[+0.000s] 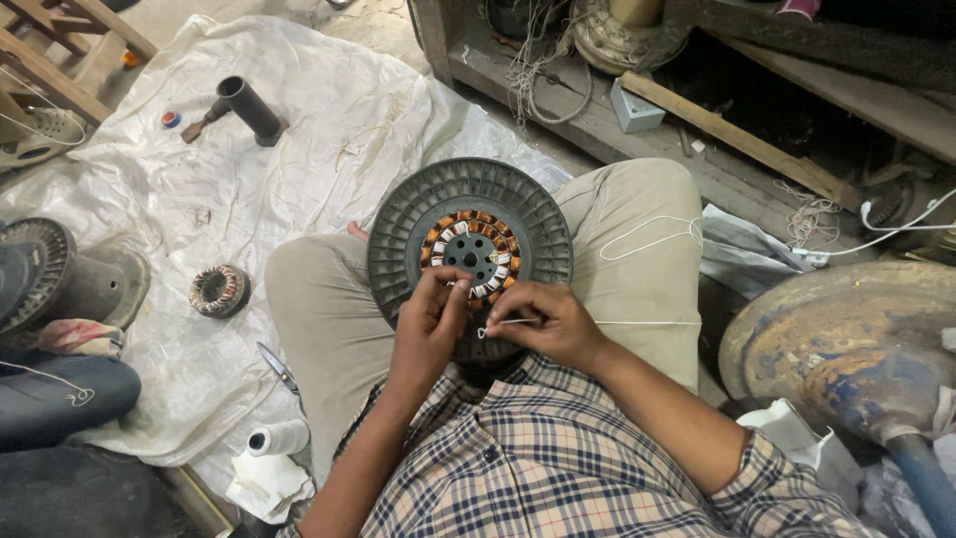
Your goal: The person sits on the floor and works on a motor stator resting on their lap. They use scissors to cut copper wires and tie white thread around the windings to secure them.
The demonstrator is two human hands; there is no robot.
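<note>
A round dark grey fan motor housing rests between my knees, with a ring of copper windings around its hub. My left hand pinches something small at the lower edge of the windings. Just to its right, my right hand grips a thin white needle-like tool with a loop at its tip. A white thread runs from my right hand across my right thigh.
A white plastic sheet covers the floor. On it lie a small wound stator, a black pipe, scissors and a white thread spool. A rusty blue fan cover sits at right, a wooden shelf with wires behind.
</note>
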